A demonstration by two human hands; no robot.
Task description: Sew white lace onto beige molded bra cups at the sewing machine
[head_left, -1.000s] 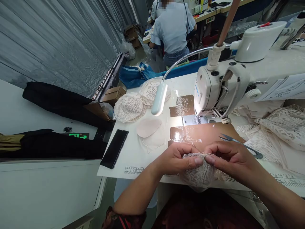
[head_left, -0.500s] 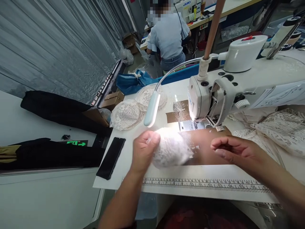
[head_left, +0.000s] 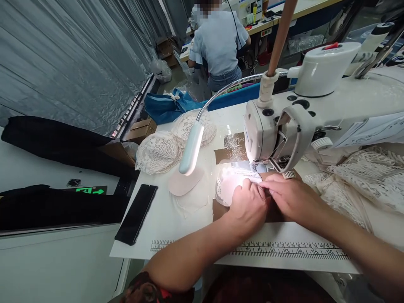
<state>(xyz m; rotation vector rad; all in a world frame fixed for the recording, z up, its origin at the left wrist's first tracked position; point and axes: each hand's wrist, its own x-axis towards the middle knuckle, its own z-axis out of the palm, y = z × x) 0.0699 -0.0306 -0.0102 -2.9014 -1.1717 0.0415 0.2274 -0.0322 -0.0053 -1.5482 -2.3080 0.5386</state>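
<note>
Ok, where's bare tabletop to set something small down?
White tabletop shows between black phone and pale oval piece; a narrow strip lies between brown sheet and ruler. Crowded: near the sewing machine, with left hand and right hand at the lace piece, and rightward, at the lace heap.

your left sleeve (head_left: 147, 289) was dark with patches of red and muted brown, its edge ended near the elbow (head_left: 168, 275), your left hand (head_left: 251, 207) and right hand (head_left: 286, 197) were bare, as were both forearms (head_left: 202, 250), the clothing (head_left: 268, 288) at your lap was dark reddish
</note>
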